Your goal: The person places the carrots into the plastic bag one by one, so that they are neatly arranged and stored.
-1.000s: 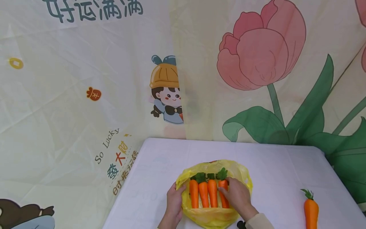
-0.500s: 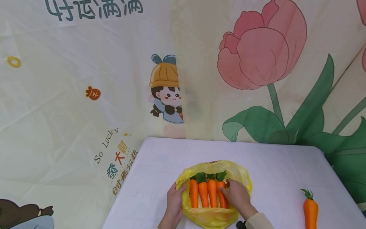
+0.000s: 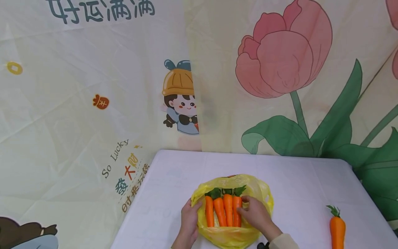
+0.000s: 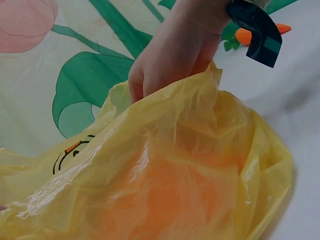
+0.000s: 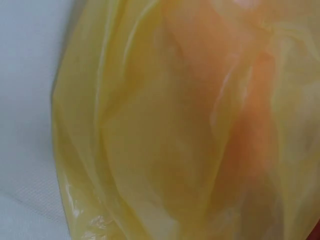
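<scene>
A yellow plastic bag lies on the white table with its mouth spread wide. Inside it several orange toy carrots with green tops lie side by side. At the bag's left rim my left hand grips the plastic, thumb on the inner side. My right hand reaches into the mouth and holds the rightmost carrot by its right side, thumb over it. In the left wrist view the right hand dips behind the bag's rim, which hides its fingertips. The right wrist view is filled by the bag.
Another carrot lies apart on the table at the right. A small black object is partly visible by the right sleeve. Behind the table hangs a printed cloth with a tulip.
My right hand has shifted left with the rightmost carrot. The carrots now sit closer together and farther left in the bag. My left hand has stayed at the rim.
</scene>
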Motion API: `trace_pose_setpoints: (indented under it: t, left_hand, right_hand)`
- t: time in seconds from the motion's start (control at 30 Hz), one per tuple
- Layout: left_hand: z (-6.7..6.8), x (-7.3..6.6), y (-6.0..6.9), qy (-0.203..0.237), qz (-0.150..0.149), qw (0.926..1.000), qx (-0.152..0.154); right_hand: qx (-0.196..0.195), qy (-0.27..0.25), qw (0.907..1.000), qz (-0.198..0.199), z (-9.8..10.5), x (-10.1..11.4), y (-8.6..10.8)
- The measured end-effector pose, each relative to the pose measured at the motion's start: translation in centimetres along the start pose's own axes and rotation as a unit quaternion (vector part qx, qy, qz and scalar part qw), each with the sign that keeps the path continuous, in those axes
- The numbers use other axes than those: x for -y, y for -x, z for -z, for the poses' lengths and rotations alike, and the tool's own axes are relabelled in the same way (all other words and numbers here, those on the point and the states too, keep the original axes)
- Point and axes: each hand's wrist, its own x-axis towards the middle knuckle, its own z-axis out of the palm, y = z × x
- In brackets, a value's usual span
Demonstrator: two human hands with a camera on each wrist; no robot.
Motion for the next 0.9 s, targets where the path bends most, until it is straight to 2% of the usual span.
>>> trace_pose_setpoints:
  t: [0.1, 0.2, 0.33, 0.43, 0.63, 0.8, 0.9]
  left_hand:
    - [0.0, 0.1, 0.0, 0.0, 0.001, 1.0, -0.002]
    - [0.0, 0.0, 0.0, 0.001, -0.002, 1.0, 0.001]
    - [0.1, 0.0, 0.1, 0.0, -0.005, 1.0, 0.004]
    - [0.1, 0.0, 0.1, -0.001, -0.003, 1.0, 0.005]
    - [0.1, -0.1, 0.2, -0.004, -0.003, 1.0, 0.005]
    - [0.0, 0.0, 0.0, -0.006, -0.002, 1.0, 0.003]
    - [0.1, -0.1, 0.0, -0.004, -0.005, 1.0, 0.007]
  right_hand:
    - [0.017, 0.003, 0.9998, 0.006, 0.0, -0.1, 0.2]
    - [0.017, 0.038, 0.9991, 0.01, 0.3, 0.1, 0.5]
    - [-0.015, 0.107, 0.9936, 0.033, 1.0, 0.7, 1.1]
    - [-0.046, 0.138, 0.9878, 0.056, 1.7, 1.4, 1.9]
    - [-0.087, 0.144, 0.982, 0.087, 3.5, 2.3, 3.4]
    - [-0.147, 0.185, 0.9613, 0.141, 5.0, 1.0, 5.0]
    - [-0.174, 0.214, 0.9523, 0.131, 6.0, -0.2, 6.0]
